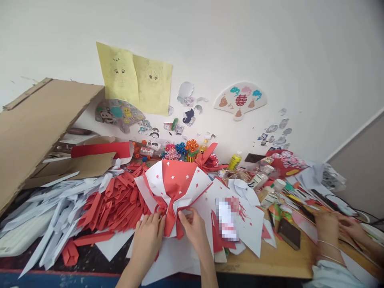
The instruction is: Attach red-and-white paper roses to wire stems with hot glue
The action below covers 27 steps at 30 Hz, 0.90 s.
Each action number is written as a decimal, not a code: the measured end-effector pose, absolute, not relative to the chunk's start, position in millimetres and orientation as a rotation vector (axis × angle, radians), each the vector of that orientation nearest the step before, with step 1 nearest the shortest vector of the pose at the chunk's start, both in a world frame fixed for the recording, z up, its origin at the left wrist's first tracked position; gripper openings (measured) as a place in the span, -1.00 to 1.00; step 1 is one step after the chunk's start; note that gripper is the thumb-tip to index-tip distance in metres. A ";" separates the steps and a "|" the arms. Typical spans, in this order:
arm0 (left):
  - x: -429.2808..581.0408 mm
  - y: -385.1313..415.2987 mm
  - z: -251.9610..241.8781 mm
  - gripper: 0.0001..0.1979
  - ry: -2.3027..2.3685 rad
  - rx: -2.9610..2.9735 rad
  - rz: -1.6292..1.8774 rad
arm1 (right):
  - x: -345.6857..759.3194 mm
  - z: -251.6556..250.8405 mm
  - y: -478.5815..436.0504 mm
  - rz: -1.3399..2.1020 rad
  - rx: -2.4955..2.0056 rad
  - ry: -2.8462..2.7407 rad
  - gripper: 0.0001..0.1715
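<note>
Folded red-and-white paper fan (175,184), star-printed, is lying spread open on white sheets (169,258), gathered base pointing downward.

Bright, even daylight fills the scene, soft and with no clear direction. The white wall (270,48) is close to washed out near the top, though without hard glare. Shadows are faint; the deepest sits under the leaning cardboard sheet (36,124) at the left edge of the table (270,264). The folded paper (177,180) and the person's left hand (147,240) and right hand (195,229) on it look fairly sharp. A co-worker's hands (330,228) at the right edge are smeared and soft. A pixelated patch (227,220) masks part of the middle. The wide lens bows the table's front edge and stretches the corners.
</note>
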<state>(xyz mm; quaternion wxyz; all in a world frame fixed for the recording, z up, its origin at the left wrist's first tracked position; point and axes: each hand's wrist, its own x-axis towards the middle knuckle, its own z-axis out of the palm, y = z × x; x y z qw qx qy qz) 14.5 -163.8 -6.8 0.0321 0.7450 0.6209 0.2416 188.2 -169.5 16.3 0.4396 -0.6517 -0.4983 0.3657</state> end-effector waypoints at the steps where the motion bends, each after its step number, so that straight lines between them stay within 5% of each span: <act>1: 15.3 -162.4 -4.4 -0.62 1.933 2.300 0.697 | 184.4 13.2 -165.3 0.983 -1.579 -1.166 -0.24; 5: 12.5 -154.7 3.1 -0.60 1.898 2.266 0.659 | 174.4 10.7 -155.6 1.221 -1.456 -0.886 -0.10; 16: 30.1 -154.7 -7.6 -0.71 1.757 2.414 1.058 | 161.2 24.4 -153.5 1.447 -1.206 -0.736 -0.55; 27: 47.0 -171.5 -15.1 -0.74 1.694 2.654 1.282 | 184.2 10.7 -170.2 1.400 -1.007 -0.769 -0.53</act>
